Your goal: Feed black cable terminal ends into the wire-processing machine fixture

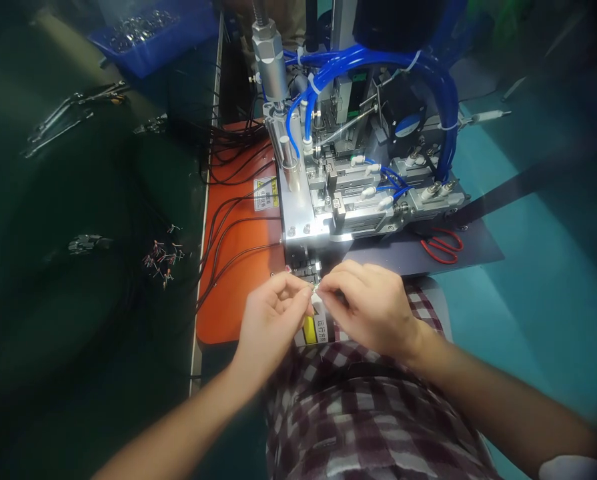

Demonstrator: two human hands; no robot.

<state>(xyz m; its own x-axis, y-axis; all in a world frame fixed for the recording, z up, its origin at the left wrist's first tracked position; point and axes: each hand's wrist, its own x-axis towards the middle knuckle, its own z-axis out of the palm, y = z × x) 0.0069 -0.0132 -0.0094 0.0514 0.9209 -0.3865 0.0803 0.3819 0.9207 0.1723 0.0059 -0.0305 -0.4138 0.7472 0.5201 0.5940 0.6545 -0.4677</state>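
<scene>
Fingers and thumb of my left hand [275, 305] are pinched together, and those of my right hand [371, 303] likewise, both clamped at the tips on a tiny pale piece [315, 288] that is too small for me to make out. It sits just in front of the machine [298, 200], on the side nearest me. A yellow and white label [310, 330] shows between my hands, also in front of the machine. Blue tubes [447, 110] arch over the machine's right part. To its left is an orange plate [243, 273], with black cables [228, 253] running across it; farther left of the machine, a scatter of wire ends [164, 260] lies on the dark bench [48, 373]. Beyond these, to the machine's far left, stands a blue bin [143, 67] of metal parts [143, 30]. Right of the machine, near its base, a red-handled tool [437, 259] lies on a dark plate [378, 257].
</scene>
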